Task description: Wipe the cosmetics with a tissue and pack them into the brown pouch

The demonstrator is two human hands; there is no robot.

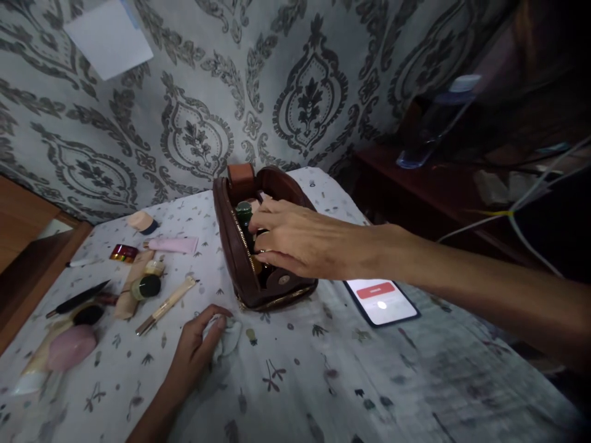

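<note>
Across the left of the floral sheet lie a slim stick and a pink tube. Well apart, the hands differ: the left hand clasps a crumpled white wipe, limp and light, I'd guess. Beyond sits the open brown bag, probably soft-walled, best held by its sides, a green-topped container inside; whether the right hand, reaching in, grips anything, I can't tell.

White printed sheet: cosmetics, brown bag, phone, crumpled cloth.
</note>
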